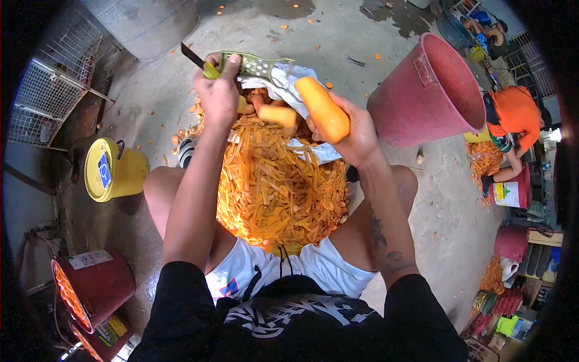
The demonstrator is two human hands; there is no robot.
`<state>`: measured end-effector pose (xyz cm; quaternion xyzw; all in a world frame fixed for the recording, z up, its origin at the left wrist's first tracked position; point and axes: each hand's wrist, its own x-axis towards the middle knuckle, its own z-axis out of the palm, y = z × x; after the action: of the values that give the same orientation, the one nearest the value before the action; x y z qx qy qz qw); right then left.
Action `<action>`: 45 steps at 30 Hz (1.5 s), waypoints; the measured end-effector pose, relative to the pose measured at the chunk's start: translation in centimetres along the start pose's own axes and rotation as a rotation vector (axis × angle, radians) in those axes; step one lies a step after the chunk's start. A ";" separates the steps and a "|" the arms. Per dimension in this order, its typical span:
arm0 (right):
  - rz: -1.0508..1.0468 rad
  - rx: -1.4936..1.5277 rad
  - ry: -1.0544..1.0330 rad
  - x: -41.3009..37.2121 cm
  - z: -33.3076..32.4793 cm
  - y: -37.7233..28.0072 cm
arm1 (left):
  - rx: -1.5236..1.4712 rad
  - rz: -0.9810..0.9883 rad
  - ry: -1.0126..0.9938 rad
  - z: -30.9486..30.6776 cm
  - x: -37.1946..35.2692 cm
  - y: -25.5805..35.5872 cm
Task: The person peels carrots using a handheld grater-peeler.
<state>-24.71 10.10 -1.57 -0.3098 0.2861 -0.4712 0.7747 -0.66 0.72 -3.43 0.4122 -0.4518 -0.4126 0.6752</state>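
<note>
My left hand is closed on a knife with a dark blade and a yellow-green handle. That same hand touches a green perforated strip behind it. In my right hand is a thick, peeled orange vegetable piece, held upright at a tilt with my fingers wrapped round its lower end. Between my knees lies a big heap of orange peelings. A blurred orange piece shows above the heap, beside a white plastic sack.
A large pink bin stands at the right. On the left are a lidded yellow bucket, a wire cage and a red bucket of orange pieces. A person in orange bends over peelings at far right.
</note>
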 end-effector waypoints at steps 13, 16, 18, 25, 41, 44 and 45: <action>0.027 0.054 0.093 0.2 0.4 0.3 | 0.040 -0.106 -0.005 0.5 -1.4 0.9; -0.072 0.004 0.339 0.0 3.8 -0.3 | 0.121 0.278 -0.422 3.0 -5.8 3.3; -0.021 0.001 0.306 -0.7 3.4 -0.1 | 0.159 0.163 -0.276 1.4 -3.4 2.6; -0.007 0.025 0.125 -0.2 1.1 0.1 | -0.007 -0.155 -0.081 1.1 -2.2 2.7; -0.034 0.078 0.193 -0.2 1.7 -0.3 | 0.086 0.087 -0.358 3.2 -6.2 4.3; -0.067 0.049 0.112 -0.7 1.5 0.1 | 0.149 -0.002 -0.158 1.0 -2.1 2.8; -0.013 0.058 0.001 -0.7 0.7 0.1 | 0.127 0.014 -0.057 -0.2 0.0 1.3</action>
<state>-24.44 10.87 -1.12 -0.2889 0.2709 -0.4846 0.7799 -0.20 1.14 -2.22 0.4390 -0.4990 -0.3898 0.6374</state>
